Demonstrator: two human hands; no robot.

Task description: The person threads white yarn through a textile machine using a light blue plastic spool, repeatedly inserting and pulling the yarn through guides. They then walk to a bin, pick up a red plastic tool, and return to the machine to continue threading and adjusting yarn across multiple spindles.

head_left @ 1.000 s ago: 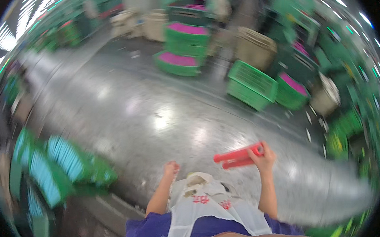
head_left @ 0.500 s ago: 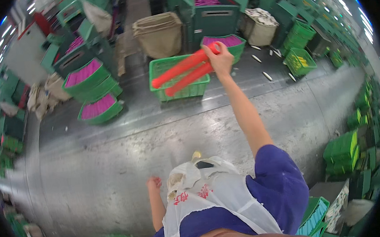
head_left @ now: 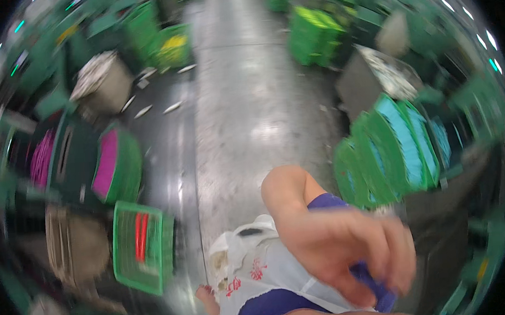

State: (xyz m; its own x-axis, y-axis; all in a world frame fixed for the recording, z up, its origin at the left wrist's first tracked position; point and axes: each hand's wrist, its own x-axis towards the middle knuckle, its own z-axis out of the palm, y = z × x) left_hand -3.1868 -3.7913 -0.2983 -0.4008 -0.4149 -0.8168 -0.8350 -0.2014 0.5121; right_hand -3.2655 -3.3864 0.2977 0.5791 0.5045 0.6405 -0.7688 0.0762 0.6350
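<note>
My right hand (head_left: 344,247) hangs close under the camera, blurred, fingers loosely apart and empty. Its bent arm crosses my blue-purple top. Two red tubes (head_left: 141,235) lie side by side in a green mesh crate (head_left: 133,280) on the floor at my lower left, well away from that hand. My left hand (head_left: 205,293) is low beside a white plastic bag (head_left: 250,269) worn at my front; it holds nothing that I can see.
Green crates with pink contents (head_left: 107,163) and a brown bin (head_left: 74,246) stand left. Leaning green crates with blue contents (head_left: 401,141) stand right. A grey concrete aisle (head_left: 248,99) runs ahead, with grey bins (head_left: 99,80) and more green crates (head_left: 311,33) beside it.
The red tubes have left my right hand and now lie in the green crate. My right arm has come back from its reach, and my view has swung round.
</note>
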